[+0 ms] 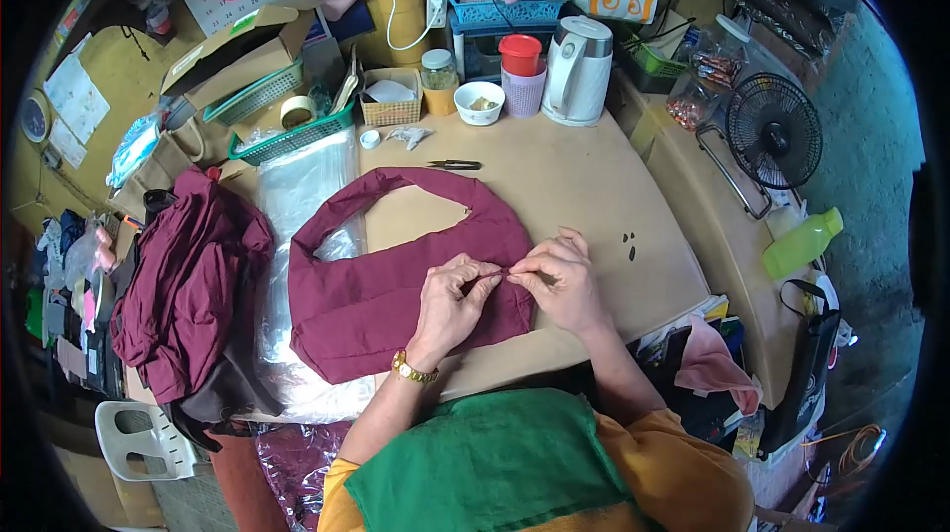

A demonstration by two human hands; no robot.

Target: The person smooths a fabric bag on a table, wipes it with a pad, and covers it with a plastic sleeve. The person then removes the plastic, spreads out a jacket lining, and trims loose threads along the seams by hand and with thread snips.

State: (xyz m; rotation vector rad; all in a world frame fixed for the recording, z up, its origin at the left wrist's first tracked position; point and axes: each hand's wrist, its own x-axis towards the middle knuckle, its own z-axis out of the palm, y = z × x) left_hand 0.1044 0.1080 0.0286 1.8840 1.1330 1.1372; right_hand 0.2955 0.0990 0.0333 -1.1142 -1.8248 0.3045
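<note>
A maroon cloth shoulder bag (366, 290) lies flat on the table, its strap looped toward the back. My left hand (450, 302) rests over the bag's right part, thumb and fingertips pinched together on the fabric. Close beside it, my right hand (562, 283) pinches at the same spot near the bag's right edge, its other fingers curled. Whether a loose thread is between the fingertips is too small to tell. Black thread snips (455, 165) lie on the table beyond the strap.
Clear plastic bags (307, 176) are stacked left of the bag, beside a heap of maroon cloth (193, 285). A white kettle (579, 72), a bowl (479, 103) and baskets (391, 111) line the back. At right are a black fan (774, 131) and a green bottle (802, 243).
</note>
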